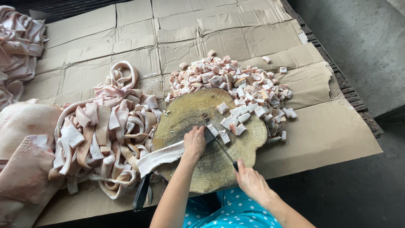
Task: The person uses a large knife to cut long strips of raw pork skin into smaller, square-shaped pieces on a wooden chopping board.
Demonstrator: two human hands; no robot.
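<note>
A round wooden chopping block (198, 118) lies on flattened cardboard. My left hand (194, 142) presses a long pale strip of pork skin (162, 156) flat on the block. My right hand (249, 180) grips the dark handle of a knife (219, 145) whose blade meets the strip's end just right of my left fingers. A few freshly cut cubes (236, 118) rest on the block's right side.
A heap of diced fat pieces (236, 82) covers the cardboard (320, 135) behind the block. Left of it lies a pile of long skin strips (103, 131), with large slabs (25, 164) further left. A second dark-handled knife (141, 194) sits at the front edge.
</note>
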